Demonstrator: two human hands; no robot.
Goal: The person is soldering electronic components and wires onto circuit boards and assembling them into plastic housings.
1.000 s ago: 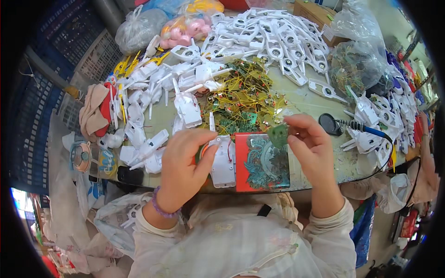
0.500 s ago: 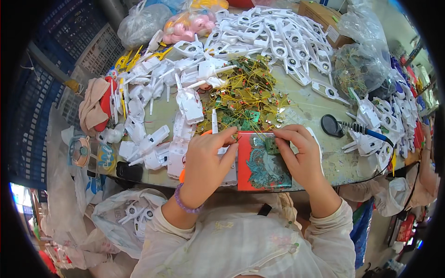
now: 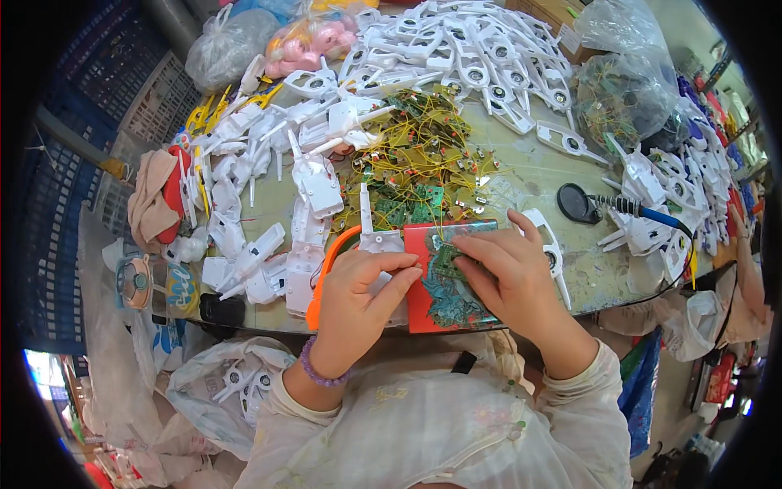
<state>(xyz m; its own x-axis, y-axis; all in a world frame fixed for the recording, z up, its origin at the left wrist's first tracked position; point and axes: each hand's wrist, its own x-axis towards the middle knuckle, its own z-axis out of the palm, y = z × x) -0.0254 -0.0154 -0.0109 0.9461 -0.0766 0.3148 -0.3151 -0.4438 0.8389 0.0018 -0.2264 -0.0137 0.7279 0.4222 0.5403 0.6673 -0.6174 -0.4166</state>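
Observation:
A small green circuit board [image 3: 443, 262] with thin wires sits over a red notebook-like pad [image 3: 420, 314] printed with a blue-green picture. My right hand [image 3: 509, 281] has its thumb and fingers closed on the board's right side. Left of the board, my left hand [image 3: 358, 293] pinches thumb and forefinger together at the pad's left part. Whatever lies between those fingertips is too small to make out. Just beyond the left hand is an open white plastic housing [image 3: 380, 241], and an orange curved band [image 3: 324, 277] shows beside that hand.
Beyond the pad lies a heap of wired circuit boards [image 3: 419, 163]. White plastic housings [image 3: 318, 187] crowd the left, and white ring-headed parts [image 3: 476, 57] fill the back. At right, a soldering iron [image 3: 652, 213] rests in its coiled holder near a round black lid [image 3: 577, 203].
The circuit board has moved left and slightly nearer over the pad, with my right hand following it. My left hand has come slightly nearer, its fingertips now lower on the pad.

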